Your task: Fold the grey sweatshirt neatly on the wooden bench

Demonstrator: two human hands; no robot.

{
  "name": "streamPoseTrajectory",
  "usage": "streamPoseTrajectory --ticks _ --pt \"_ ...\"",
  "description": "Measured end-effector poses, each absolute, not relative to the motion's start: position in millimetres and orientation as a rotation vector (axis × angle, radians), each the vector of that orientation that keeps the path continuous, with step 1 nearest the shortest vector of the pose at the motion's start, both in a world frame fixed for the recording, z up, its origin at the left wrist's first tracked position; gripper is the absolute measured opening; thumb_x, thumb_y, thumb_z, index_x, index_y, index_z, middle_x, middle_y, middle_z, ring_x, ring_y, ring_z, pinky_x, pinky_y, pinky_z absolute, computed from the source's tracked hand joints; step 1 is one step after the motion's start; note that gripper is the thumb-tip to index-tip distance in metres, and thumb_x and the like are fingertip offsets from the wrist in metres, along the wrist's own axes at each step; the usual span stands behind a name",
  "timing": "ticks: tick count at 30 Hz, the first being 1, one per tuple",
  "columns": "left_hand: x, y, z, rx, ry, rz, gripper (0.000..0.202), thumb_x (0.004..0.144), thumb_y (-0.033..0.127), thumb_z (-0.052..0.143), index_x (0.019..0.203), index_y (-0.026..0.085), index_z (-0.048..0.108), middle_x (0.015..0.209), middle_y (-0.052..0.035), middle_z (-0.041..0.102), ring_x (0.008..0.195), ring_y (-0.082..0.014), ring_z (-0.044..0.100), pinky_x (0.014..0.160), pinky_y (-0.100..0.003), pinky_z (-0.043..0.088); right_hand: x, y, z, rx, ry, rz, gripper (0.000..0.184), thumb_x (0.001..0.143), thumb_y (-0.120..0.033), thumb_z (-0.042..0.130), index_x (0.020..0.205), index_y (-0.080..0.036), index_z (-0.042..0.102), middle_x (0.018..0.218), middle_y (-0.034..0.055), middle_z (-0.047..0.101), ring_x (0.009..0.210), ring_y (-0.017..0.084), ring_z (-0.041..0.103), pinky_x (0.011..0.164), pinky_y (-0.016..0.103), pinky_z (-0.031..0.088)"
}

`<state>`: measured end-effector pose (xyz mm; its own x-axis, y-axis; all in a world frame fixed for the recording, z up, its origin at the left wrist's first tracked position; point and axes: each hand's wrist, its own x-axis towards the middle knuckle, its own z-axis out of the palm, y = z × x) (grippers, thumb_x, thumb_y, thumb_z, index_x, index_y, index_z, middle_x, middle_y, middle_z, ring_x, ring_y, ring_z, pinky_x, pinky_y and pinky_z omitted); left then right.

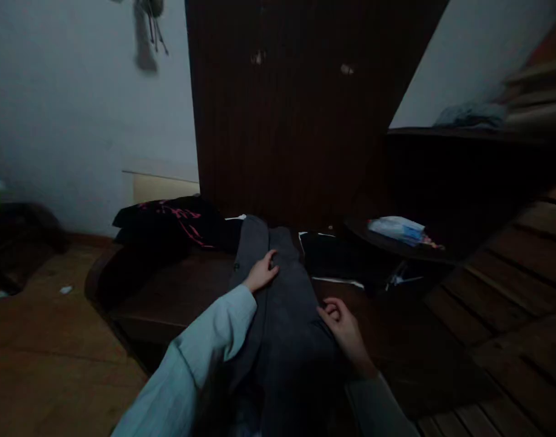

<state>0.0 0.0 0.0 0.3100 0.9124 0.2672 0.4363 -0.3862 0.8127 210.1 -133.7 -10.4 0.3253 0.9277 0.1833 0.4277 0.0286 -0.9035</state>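
Observation:
A dark grey garment (289, 291) lies lengthwise over a dark wooden bench, its near end reaching down toward me into shadow. It shows two long lengths side by side and a small round button near its left edge. My left hand (261, 272) rests on its upper part, thumb and fingers curled in on the cloth near the line between the lengths. At the garment's right edge, my right hand (339, 321) pinches the cloth with bent fingers. Pale sleeves cover both forearms. The left fingertips are partly hard to make out in the dim light.
The bench (169, 291) has a curved left end. A black cloth with pink marks (178, 218) lies there. Right of the garment are a dark flat item with white edges (337, 258) and a small round shelf (364, 230) bearing a plastic packet (396, 229). A tall dark panel (287, 121) stands behind.

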Motion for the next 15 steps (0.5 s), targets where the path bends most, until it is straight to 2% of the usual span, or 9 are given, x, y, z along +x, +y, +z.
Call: streamPoseTrajectory --ticks 5,10,12,15 --pt "-3 2 -2 1.861 1.132 1.023 0.050 0.075 0.029 0.052 0.123 0.017 0.043 0.063 0.0042 0.047 0.060 -0.0117 0.044 0.061 -0.023 0.037 206 -130 -13 -1.533 -1.363 0.632 0.042 0.055 -0.050 0.061 0.081 -0.018 0.053 0.057 -0.0037 0.050 0.045 0.011 0.046 0.046 0.024 0.038" --pt "-4 6 1 1.587 0.946 1.107 0.048 0.074 0.027 0.055 0.119 0.015 0.047 0.059 0.0071 0.038 0.054 -0.0073 0.037 0.055 -0.019 0.033 210 -124 -17 -1.474 -1.192 0.743 0.043 0.053 -0.054 0.060 0.076 -0.020 0.047 0.058 -0.0034 0.051 0.046 0.011 0.048 0.043 0.023 0.037" --pt "-6 3 3 1.430 0.839 1.062 0.054 0.073 0.030 0.058 0.123 0.020 0.043 0.064 0.0063 0.042 0.054 -0.0058 0.039 0.053 -0.017 0.032 213 -126 -14 -1.516 -1.192 0.863 0.045 0.052 -0.056 0.059 0.077 -0.021 0.046 0.057 -0.0048 0.050 0.041 0.010 0.046 0.037 0.021 0.033" --pt "-8 -3 6 1.291 0.730 0.889 0.064 0.069 0.031 0.062 0.128 0.030 0.037 0.082 0.0026 0.053 0.061 -0.0058 0.048 0.054 -0.016 0.035 222 -126 -1 -1.600 -1.358 1.022 0.043 0.056 -0.055 0.057 0.080 -0.020 0.050 0.059 -0.0050 0.052 0.040 0.010 0.046 0.034 0.020 0.030"
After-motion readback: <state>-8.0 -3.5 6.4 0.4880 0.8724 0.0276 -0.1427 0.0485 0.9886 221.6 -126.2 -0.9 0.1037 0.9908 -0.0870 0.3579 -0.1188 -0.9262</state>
